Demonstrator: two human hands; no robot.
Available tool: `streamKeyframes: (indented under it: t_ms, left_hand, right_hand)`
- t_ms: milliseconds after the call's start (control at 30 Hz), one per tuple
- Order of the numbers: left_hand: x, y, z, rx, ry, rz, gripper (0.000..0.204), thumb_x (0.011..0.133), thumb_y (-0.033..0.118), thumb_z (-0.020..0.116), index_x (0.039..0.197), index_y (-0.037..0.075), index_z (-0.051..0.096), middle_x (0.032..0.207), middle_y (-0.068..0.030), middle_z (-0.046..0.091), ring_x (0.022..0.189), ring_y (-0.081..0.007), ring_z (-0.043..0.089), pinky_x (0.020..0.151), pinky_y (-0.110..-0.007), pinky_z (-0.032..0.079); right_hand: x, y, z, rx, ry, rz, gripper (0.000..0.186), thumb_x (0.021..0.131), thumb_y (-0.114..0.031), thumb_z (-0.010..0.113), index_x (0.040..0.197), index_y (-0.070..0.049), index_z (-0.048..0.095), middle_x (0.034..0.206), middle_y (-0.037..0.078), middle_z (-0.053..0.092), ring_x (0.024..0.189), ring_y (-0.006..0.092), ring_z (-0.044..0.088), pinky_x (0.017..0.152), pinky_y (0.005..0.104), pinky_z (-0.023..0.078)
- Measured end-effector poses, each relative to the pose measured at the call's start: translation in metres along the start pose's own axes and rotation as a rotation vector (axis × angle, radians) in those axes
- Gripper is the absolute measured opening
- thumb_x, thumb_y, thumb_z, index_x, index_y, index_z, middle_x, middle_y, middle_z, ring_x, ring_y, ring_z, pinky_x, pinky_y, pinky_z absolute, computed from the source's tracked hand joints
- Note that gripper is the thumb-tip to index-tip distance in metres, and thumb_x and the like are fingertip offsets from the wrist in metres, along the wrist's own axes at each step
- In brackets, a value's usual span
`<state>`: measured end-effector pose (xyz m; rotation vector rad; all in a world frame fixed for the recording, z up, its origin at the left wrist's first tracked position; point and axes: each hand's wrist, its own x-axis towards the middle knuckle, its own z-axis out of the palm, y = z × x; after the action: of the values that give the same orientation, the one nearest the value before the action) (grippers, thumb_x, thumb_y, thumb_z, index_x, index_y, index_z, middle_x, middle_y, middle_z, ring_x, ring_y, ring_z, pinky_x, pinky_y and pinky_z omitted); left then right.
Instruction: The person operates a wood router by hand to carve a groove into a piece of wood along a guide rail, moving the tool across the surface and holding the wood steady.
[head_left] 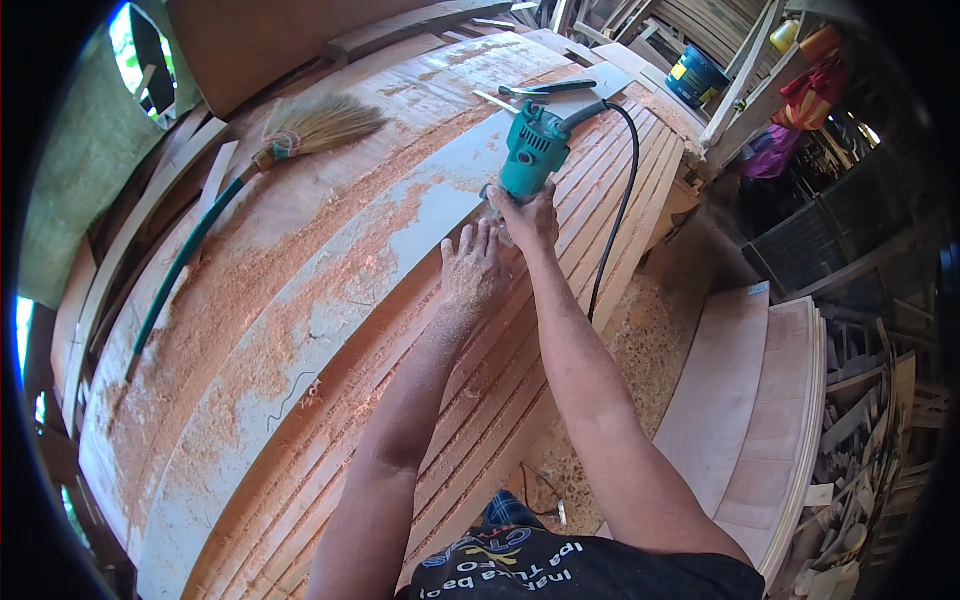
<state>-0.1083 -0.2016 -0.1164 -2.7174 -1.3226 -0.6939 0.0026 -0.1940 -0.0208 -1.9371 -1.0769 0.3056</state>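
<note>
My right hand (530, 215) is wrapped round the body of a teal power router (528, 150), which has a black cord and stands on a grooved wooden panel (460, 400) strewn with shavings. My left hand (472, 265), coated in sawdust, lies with fingers apart just below and left of the router's base, by the edge of a long pale curved board (350, 260). Whether its fingertips touch the tool is unclear. A dark-handled object (548, 88) lies just beyond the router.
A straw broom (320, 130) with a green handle lies at upper left among sawdust and wood strips. A blue bucket (697, 78) and red and purple bags (810, 95) are at upper right. Stacked curved plywood pieces (730, 400) and offcuts (870, 450) fill the right side.
</note>
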Motion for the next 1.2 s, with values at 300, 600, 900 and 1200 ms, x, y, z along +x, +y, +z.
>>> streamKeyframes:
  t_ms: [300, 600, 900, 1200]
  left_hand:
    - [0.01, 0.01, -0.006, -0.015, -0.053, 0.005, 0.057, 0.085, 0.028, 0.051, 0.136, 0.004, 0.042, 0.147, -0.0135, 0.035, 0.133, -0.031, 0.037, 0.096, -0.062, 0.032]
    - [0.021, 0.009, 0.004, -0.004, -0.047, 0.001, 0.07, 0.085, 0.045, 0.056, 0.138, 0.003, 0.039, 0.147, -0.0149, 0.034, 0.134, -0.0308, 0.033, 0.101, -0.061, 0.029]
    - [0.029, 0.015, 0.003, -0.023, -0.098, -0.012, 0.063, 0.089, 0.039, 0.05, 0.14, 0.004, 0.036, 0.15, -0.0132, 0.03, 0.138, -0.028, 0.03, 0.103, -0.061, 0.028]
    - [0.041, 0.02, 0.007, -0.065, -0.127, -0.033, 0.065, 0.09, 0.042, 0.047, 0.141, 0.004, 0.035, 0.15, -0.0142, 0.029, 0.139, -0.0279, 0.028, 0.104, -0.061, 0.026]
  right_hand:
    - [0.011, 0.008, -0.004, -0.024, 0.02, -0.004, 0.093, 0.065, -0.058, 0.074, 0.128, -0.002, 0.035, 0.112, 0.019, 0.059, 0.103, 0.0355, 0.06, 0.089, 0.046, 0.047]
    - [0.021, 0.01, -0.001, 0.001, 0.044, -0.012, 0.09, 0.064, -0.053, 0.076, 0.129, -0.006, 0.035, 0.111, 0.014, 0.062, 0.1, 0.0332, 0.062, 0.087, 0.0462, 0.047]
    - [0.035, 0.019, -0.002, 0.0, 0.051, -0.021, 0.09, 0.064, -0.054, 0.076, 0.128, -0.004, 0.037, 0.109, 0.015, 0.062, 0.102, 0.0339, 0.06, 0.086, 0.0457, 0.047]
    - [0.049, 0.028, -0.003, 0.046, 0.06, -0.061, 0.087, 0.063, -0.055, 0.077, 0.122, -0.002, 0.04, 0.109, 0.017, 0.062, 0.1, 0.0341, 0.061, 0.086, 0.0452, 0.047]
